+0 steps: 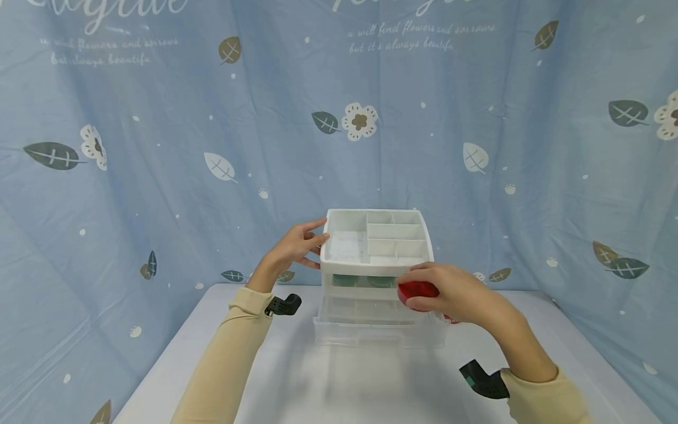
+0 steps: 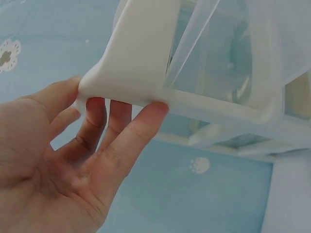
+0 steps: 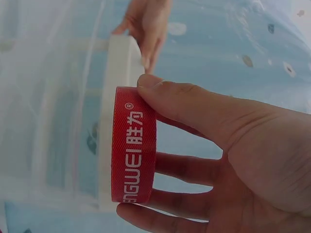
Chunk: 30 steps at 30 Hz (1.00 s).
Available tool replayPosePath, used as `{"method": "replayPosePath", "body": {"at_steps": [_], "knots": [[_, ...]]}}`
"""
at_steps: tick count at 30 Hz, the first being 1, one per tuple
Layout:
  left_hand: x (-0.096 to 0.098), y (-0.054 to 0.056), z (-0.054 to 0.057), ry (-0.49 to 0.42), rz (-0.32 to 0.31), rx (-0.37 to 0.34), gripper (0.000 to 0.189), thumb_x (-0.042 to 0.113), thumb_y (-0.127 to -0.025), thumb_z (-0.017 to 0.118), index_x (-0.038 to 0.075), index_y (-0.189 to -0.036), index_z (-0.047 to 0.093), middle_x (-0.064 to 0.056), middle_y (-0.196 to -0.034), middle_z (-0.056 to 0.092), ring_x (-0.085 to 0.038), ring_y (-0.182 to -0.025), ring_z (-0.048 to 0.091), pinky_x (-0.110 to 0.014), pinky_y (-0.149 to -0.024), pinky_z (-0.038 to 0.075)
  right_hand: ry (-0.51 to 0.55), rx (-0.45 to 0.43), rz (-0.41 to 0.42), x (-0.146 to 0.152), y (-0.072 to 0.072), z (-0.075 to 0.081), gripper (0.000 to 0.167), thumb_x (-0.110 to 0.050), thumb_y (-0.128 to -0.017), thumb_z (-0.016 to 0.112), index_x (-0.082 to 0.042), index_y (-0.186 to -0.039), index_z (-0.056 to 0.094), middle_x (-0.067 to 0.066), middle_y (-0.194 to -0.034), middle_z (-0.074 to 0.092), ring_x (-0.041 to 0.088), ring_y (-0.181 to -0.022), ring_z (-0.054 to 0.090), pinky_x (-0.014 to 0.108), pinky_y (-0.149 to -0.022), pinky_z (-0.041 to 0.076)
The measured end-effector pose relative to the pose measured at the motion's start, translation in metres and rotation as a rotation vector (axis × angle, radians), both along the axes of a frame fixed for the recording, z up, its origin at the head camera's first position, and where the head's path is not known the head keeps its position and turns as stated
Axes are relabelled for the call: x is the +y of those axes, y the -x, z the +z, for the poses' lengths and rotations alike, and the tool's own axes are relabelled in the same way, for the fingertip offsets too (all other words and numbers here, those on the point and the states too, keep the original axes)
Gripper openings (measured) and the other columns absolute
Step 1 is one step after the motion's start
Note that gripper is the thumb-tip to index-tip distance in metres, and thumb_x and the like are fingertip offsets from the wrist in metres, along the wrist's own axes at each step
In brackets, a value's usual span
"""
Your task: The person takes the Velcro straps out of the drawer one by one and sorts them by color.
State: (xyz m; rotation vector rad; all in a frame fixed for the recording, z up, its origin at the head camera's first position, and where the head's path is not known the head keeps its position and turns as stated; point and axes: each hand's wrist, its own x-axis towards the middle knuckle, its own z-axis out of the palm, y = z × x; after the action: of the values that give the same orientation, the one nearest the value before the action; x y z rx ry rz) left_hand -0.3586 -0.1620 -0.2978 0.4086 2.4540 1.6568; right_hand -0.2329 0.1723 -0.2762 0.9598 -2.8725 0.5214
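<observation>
A white drawer organizer [image 1: 346, 268] with clear drawers stands on the table, its top divided into compartments. My left hand [image 1: 296, 244] rests spread fingertips [image 2: 158, 108] against its upper left side and edge. At the front right, my right hand [image 1: 458, 291] pinches a roll of red woven tape [image 3: 133, 145] with white lettering, thumb on one edge and fingers on the other. The tape roll is in front of the drawers, beside the upper drawer. Green shapes [image 1: 345, 280] show inside that upper drawer. The clear bottom drawer [image 1: 339, 335] juts forward.
Under my right hand, a small red patch [image 1: 450, 319] shows beside the organizer, mostly hidden. The white table [image 1: 365, 388] extends toward me. Behind it hangs a blue curtain [image 1: 286, 129] with leaves, flowers and white writing. Each wrist carries a black mount [image 1: 484, 380].
</observation>
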Motion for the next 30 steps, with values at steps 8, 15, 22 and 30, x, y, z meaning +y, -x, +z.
{"method": "replayPosePath", "body": {"at_steps": [8,15,22,30], "knots": [[-0.002,0.0,-0.001,-0.005,-0.001,0.001,0.065,0.032,-0.1,0.059,0.031,-0.156,0.027,-0.018,-0.129,0.059,-0.032,-0.099,0.068,-0.048,-0.076,0.063,0.074,-0.008,-0.089,0.031,0.001,-0.004,0.041,-0.027,-0.088,0.075,-0.016,-0.127,0.067,0.01,-0.121,0.065,0.023,-0.099,0.062,0.029,-0.069,0.06],[-0.002,-0.001,0.001,-0.01,-0.005,-0.006,0.065,0.031,-0.1,0.058,0.031,-0.156,0.026,-0.02,-0.131,0.057,-0.033,-0.101,0.067,-0.052,-0.08,0.061,0.051,0.032,-0.122,0.051,0.004,-0.014,0.041,-0.026,-0.087,0.076,-0.012,-0.124,0.068,0.009,-0.118,0.067,0.021,-0.097,0.063,0.03,-0.07,0.06],[-0.001,-0.001,0.001,-0.015,-0.007,-0.006,0.065,0.031,-0.1,0.058,0.031,-0.157,0.026,-0.018,-0.128,0.059,-0.03,-0.098,0.068,-0.052,-0.08,0.061,0.056,-0.027,-0.161,0.07,0.012,-0.038,0.042,-0.03,-0.085,0.077,-0.01,-0.121,0.069,0.006,-0.109,0.069,0.017,-0.089,0.061,0.03,-0.067,0.059],[-0.001,-0.001,0.0,-0.016,-0.005,0.0,0.064,0.033,-0.1,0.059,0.032,-0.156,0.027,-0.019,-0.131,0.058,-0.029,-0.097,0.068,-0.046,-0.076,0.063,0.04,-0.087,-0.261,0.091,0.03,-0.079,0.04,-0.029,-0.084,0.078,-0.008,-0.117,0.069,0.005,-0.101,0.068,0.016,-0.083,0.058,0.03,-0.063,0.056]]}}
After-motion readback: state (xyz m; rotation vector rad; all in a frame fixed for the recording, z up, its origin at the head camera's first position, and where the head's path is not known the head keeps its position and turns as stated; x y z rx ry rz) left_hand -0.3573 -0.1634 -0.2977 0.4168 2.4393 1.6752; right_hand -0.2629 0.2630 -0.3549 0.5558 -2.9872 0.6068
